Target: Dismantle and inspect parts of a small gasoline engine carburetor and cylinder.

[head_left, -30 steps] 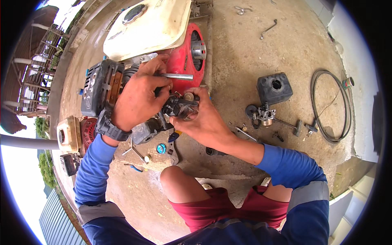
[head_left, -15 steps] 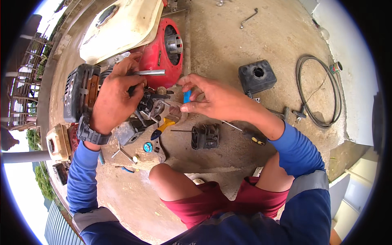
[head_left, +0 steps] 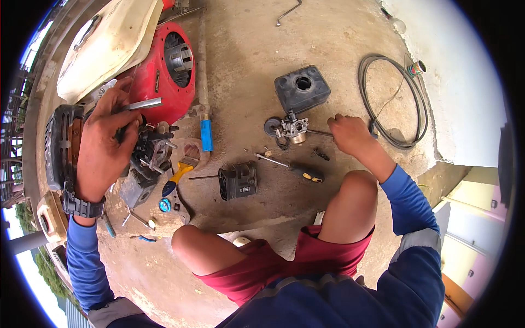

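Observation:
My left hand (head_left: 109,136) is closed around a short silver metal tube (head_left: 146,104), whose end points right. It is over the stripped engine (head_left: 153,150), beside the red fan housing (head_left: 175,76). My right hand (head_left: 350,134) is closed on the dark metal shaft (head_left: 319,133) of a tool whose far end is mostly hidden. Left of that shaft is a carburetor (head_left: 295,130) on the floor. A blue cylindrical piece (head_left: 206,135) stands beside the red housing. Nearer me lie a yellow-handled brush (head_left: 178,177) and a screwdriver (head_left: 301,169).
A black box-shaped cover (head_left: 302,87) lies beyond the carburetor, and a coiled black cable (head_left: 363,82) is at the right by the wall. A black plastic housing (head_left: 240,180) sits before my knees. An adjustable wrench (head_left: 180,208) and pliers (head_left: 145,239) lie at left.
My right hand has moved right, away from the blue piece beside the engine, and has taken hold of the tool shaft near the carburetor. My left hand keeps the metal tube. The view has shifted right.

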Motion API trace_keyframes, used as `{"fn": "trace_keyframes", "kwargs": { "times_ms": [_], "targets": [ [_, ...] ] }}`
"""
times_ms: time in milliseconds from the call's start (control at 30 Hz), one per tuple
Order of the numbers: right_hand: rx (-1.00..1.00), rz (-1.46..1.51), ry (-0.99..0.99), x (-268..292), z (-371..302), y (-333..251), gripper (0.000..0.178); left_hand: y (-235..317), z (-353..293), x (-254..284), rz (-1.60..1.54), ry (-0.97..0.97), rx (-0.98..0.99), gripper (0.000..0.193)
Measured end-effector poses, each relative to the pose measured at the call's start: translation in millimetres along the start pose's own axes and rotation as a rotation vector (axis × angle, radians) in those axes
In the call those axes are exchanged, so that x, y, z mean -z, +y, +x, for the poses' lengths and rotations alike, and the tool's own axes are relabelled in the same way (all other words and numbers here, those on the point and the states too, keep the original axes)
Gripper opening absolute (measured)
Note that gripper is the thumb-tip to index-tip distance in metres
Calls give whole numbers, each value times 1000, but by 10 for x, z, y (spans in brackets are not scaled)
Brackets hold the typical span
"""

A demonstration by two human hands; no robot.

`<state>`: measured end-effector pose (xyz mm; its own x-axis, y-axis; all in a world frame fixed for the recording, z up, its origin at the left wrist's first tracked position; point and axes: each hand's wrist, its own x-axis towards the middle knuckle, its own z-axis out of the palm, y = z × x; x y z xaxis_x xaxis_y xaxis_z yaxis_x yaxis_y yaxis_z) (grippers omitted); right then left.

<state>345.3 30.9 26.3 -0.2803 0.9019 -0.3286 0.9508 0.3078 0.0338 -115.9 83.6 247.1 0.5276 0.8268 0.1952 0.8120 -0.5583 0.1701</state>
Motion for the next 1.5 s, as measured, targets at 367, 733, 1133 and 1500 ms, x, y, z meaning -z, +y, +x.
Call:
{"fn": "trace_keyframes", "kwargs": {
  "times_ms": [367,733,1133,1500],
  "targets": [
    [18,96,62,95,-348,284,14,52,31,36,-38,-40,-25,18],
    [543,1115,107,1211,7,-702,18,-6,8,32,-54,-5,13,12],
    [558,1203,-13,1280,179,-872,24,31,13,58,-74,-32,-26,17],
    [485,577,197,948,187,-837,18,32,4,23,-57,-10,31,23]
  ]
}}
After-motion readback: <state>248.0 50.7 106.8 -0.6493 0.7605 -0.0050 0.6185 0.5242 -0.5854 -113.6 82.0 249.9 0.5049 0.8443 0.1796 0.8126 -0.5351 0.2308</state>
